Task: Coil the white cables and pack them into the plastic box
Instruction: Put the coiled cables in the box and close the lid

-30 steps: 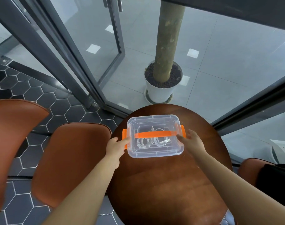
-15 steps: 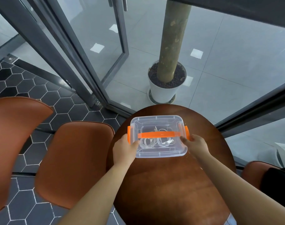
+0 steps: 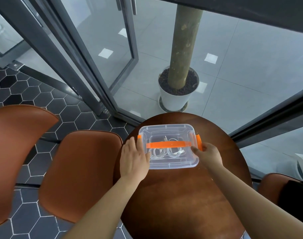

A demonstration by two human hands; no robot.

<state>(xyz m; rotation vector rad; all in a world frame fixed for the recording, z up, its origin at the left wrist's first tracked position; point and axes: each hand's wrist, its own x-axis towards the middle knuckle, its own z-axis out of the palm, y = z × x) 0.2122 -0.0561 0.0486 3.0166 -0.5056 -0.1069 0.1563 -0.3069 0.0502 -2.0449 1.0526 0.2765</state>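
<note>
You stand over a round, dark wooden worktop (image 3: pixel 181 204) set in a corner of grey-framed glass doors (image 3: pixel 99 54), with dark hexagon floor tiles (image 3: pixel 43 100) on this side and pale grey slabs beyond the glass. Behind the worktop a thick trunk (image 3: pixel 185 49) rises from a white pot (image 3: pixel 175 99) filled with dark pebbles.

At your far left sits a rust-brown chair (image 3: pixel 14 144), and a second chair (image 3: pixel 78 169) of the same colour stands just beside the worktop's left edge.

Your left hand (image 3: pixel 133 157) lies flat on the left end of the plastic box (image 3: pixel 173 163). Its fingers are straight and together and press on the lid's edge, right by the left latch (image 3: pixel 139 136), of which only an orange sliver shows.

The box rests on the far half of the worktop with its clear lid on. An orange handle (image 3: pixel 169 144) lies flat across the lid from side to side. Through the plastic you can see the white cables (image 3: pixel 166 151) inside, wound into two loops side by side under the handle.

Your right hand (image 3: pixel 209 155) grasps the box's right end. Its thumb is on the outside of the right latch (image 3: pixel 198 140), and a finger reaches over the lid to the end of the handle, so the orange latch is pinched between them.

At the far right a third brown chair (image 3: pixel 271 185) carries a black item (image 3: pixel 295 200), too cropped to identify.
</note>
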